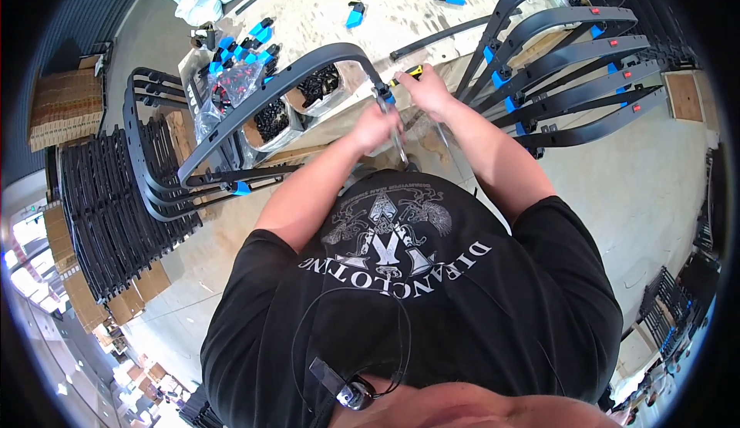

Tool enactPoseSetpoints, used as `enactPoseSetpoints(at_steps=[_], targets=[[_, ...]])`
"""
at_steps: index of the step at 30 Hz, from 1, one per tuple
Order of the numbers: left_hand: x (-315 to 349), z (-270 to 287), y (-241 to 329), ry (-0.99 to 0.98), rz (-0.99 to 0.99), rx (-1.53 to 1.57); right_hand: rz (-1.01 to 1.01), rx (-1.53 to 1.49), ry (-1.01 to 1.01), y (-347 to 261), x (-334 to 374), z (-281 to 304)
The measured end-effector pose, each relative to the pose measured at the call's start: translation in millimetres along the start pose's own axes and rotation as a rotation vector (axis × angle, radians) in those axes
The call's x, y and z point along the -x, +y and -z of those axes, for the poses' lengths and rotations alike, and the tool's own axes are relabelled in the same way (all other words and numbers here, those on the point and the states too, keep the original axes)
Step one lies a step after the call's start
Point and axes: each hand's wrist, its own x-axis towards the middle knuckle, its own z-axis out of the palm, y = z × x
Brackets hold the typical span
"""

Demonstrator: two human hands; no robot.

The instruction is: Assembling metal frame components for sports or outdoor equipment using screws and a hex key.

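A black curved frame [285, 85] arches up from the left and comes down to my left hand [375, 129]. Closed fingers wrap its end, just below a blue clip [388, 98]. Beneath that hand a silvery bar [400, 149] points down toward my body; whether it belongs to the frame, I cannot tell. My right hand [428, 92], a little higher and to the right, is closed around a screwdriver with a yellow-and-black handle [407, 75]. Its thin shaft appears to stick out below the hand, apart from the frame.
Several curved black frames [570, 73] stand at the right, more at the left [146, 146]. Tubs of small black parts [316, 85] sit by the workbench [401, 4], which carries scattered blue-and-black clips [354, 15] and a black bar [443, 36]. Black rails [116, 204] are stacked left.
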Motion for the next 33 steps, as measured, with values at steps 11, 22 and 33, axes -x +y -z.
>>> enactPoseSetpoints(at_steps=[11,22,33], targets=[[0,4,14,0.063,0.037,0.083,-0.062,0.017,-0.044,-8,3,1],[16,-2,32,0.057,0.049,0.056,-0.016,-0.027,-0.057,-13,8,4],[8,-4,28,0.14,-0.006,-0.19,0.134,-0.018,0.011,17,-3,-4]])
